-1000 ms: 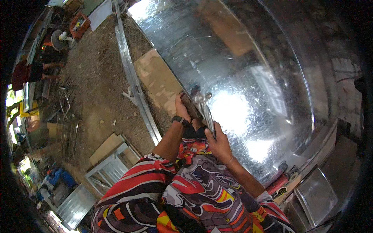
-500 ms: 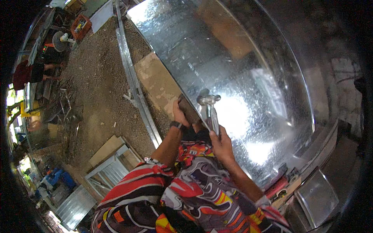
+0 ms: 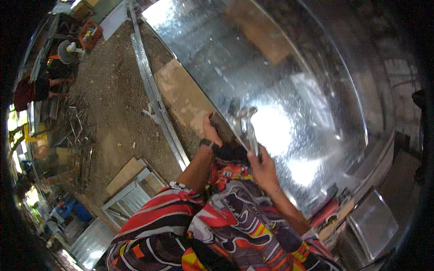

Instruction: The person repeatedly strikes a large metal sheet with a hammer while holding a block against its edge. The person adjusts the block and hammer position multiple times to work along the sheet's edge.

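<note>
I am gripping one metal hand tool [image 3: 244,124] in my closed right hand [image 3: 262,167], its head touching the near edge of one big shiny metal sheet [image 3: 289,81] | my left hand [image 3: 210,132] is pressing that edge, fingers curled | progress: seemingly mid-work; edge ahead untouched, I judge | counts: one tool, one sheet, one wooden board [image 3: 181,92] beside it

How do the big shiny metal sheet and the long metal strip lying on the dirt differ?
The metal sheet is broad and mirror-bright, throwing glare; the metal strip is narrow, long and duller. The sheet lies under the person's hands, the strip lies apart on the dirt to their left. Both are silvery metal running the same way.
</note>
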### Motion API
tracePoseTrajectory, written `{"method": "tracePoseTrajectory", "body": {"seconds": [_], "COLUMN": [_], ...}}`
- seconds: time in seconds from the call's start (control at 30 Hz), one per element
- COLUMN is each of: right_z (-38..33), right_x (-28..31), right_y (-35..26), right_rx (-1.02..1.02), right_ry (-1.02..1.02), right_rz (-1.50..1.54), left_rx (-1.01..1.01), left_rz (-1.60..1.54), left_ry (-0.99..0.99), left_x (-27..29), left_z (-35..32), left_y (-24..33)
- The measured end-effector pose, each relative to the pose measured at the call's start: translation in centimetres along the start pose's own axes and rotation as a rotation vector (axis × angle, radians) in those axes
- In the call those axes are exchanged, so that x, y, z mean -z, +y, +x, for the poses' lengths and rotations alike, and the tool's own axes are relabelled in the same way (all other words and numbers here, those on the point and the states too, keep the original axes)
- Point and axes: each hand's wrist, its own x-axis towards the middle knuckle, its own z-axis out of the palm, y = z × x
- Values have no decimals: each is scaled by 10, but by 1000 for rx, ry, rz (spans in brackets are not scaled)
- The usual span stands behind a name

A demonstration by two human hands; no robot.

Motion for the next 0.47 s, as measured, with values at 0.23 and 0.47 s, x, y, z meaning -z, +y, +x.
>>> {"method": "tracePoseTrajectory", "body": {"seconds": [0.23,0.47], "right_z": [-15,-41], "right_x": [11,5], "right_y": [-29,-33], "right_rx": [-57,-316], "right_ry": [117,-202], "right_rz": [160,84], "left_rx": [-11,249], "left_rz": [54,-349], "left_ry": [-77,-243], "left_x": [-3,32], "left_z": [-21,49], "left_y": [6,-68]}}
